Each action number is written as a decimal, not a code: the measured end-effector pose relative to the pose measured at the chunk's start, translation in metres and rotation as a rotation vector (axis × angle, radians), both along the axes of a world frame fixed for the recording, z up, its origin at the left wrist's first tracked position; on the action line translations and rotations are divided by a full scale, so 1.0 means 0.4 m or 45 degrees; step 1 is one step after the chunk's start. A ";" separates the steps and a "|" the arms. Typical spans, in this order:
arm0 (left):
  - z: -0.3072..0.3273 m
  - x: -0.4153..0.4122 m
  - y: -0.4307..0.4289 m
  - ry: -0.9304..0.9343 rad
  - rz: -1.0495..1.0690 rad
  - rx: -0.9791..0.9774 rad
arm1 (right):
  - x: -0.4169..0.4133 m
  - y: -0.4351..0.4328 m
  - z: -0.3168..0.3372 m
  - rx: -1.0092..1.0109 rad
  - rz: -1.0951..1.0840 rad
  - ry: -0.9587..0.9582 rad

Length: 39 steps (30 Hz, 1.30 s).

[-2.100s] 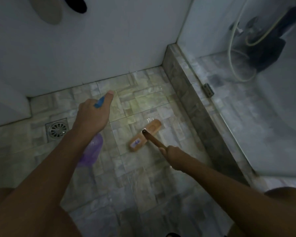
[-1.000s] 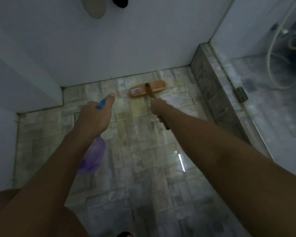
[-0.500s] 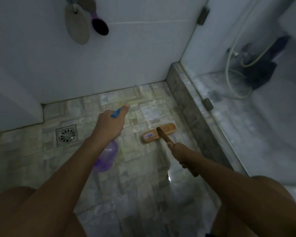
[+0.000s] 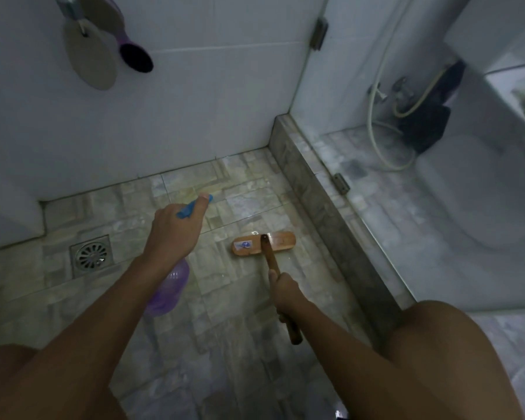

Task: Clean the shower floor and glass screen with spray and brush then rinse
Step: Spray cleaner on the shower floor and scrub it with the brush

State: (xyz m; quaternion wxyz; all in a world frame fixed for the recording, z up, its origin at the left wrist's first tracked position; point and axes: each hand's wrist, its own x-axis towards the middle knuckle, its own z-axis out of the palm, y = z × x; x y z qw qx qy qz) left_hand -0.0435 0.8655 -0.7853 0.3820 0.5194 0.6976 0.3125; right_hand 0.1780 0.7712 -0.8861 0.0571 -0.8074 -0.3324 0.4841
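Brush (image 4: 264, 244) notes, for anyone else driving this. The wooden block head lies flat, bristles down, on the wet shower floor (image 4: 225, 322) at 12 o'clock from my right hand (image 4: 285, 294). The stone kerb (image 4: 322, 213) is just beside it at 3 o'clock, and the drain (image 4: 91, 255) is well off at 9 o'clock.

My right fingers are curled tight round the handle (image 4: 270, 262) about halfway along, with the butt end poking out behind my wrist toward 6 o'clock. My left hand (image 4: 173, 234) wraps the neck of the purple spray bottle (image 4: 167, 291), one finger stretched along the blue trigger (image 4: 191, 207). It's held up off the tiles at 9 o'clock from the brush head.

How I reckon it handles: the wood looks stiff and fairly light, so it should push cleanly without flexing. A wet handle will probably be slick, though, so I'd choke up nearer the head when I want pressure.

The bottle looks like thin see-through plastic. It'd be light and would likely dent if squeezed, so the neck is the place to hold it.

The tiles are glossy, so I expect the head to skate. The glass screen (image 4: 376, 207) above the kerb is the fragile bit, and I'd keep the block's hard edge off it.
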 end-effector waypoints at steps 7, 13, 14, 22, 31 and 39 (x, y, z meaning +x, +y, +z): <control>0.022 -0.013 -0.005 -0.048 0.076 0.052 | 0.002 0.010 -0.008 0.122 -0.003 -0.013; 0.039 -0.011 -0.016 0.119 -0.117 0.129 | 0.016 -0.013 -0.012 0.461 0.111 -0.157; 0.042 -0.007 -0.018 0.133 -0.138 0.136 | 0.022 -0.020 -0.018 0.393 0.153 -0.167; 0.032 0.006 -0.013 0.198 -0.205 0.104 | 0.017 0.007 0.041 0.626 0.155 -0.145; 0.045 0.014 -0.026 0.150 -0.236 0.108 | 0.028 -0.051 -0.055 0.308 0.164 -0.093; 0.055 0.017 -0.036 0.154 -0.212 0.093 | 0.011 0.002 -0.004 0.555 -0.024 -0.006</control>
